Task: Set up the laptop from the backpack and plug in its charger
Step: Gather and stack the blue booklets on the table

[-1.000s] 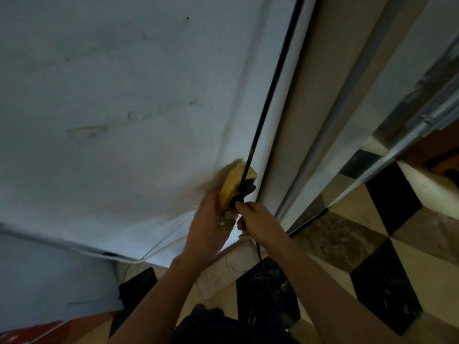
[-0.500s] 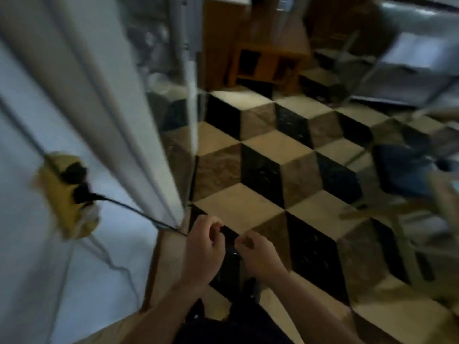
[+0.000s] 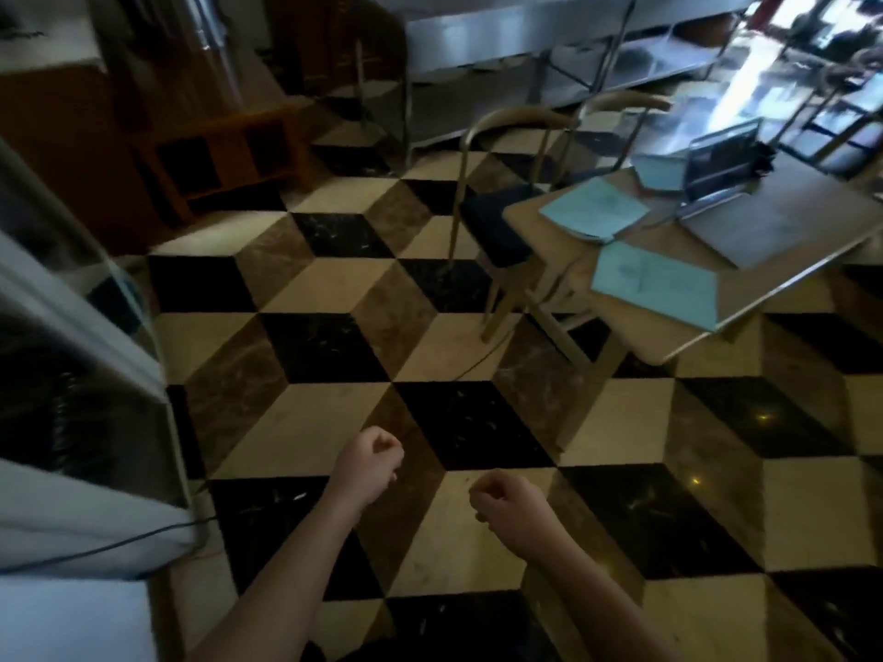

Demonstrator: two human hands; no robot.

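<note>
Black, cream and brown tiles cover the floor [image 3: 334,289] under both hands. The left hand [image 3: 368,463] is curled into a loose fist and grasps nothing that I can see. The right hand [image 3: 506,511] is curled the same way, just beside the left one but not touching it. Far ahead of the right hand and to its right stands a wooden tabletop [image 3: 783,284]. On it the laptop [image 3: 726,183] sits open, its screen dark, at the far side. Light blue papers [image 3: 654,284] lie on the tabletop nearer to the hands. A chair [image 3: 497,222] with a dark seat stands just beside the tabletop. A thin dark cable [image 3: 119,542] runs along the white wall base, left of the left hand.
</note>
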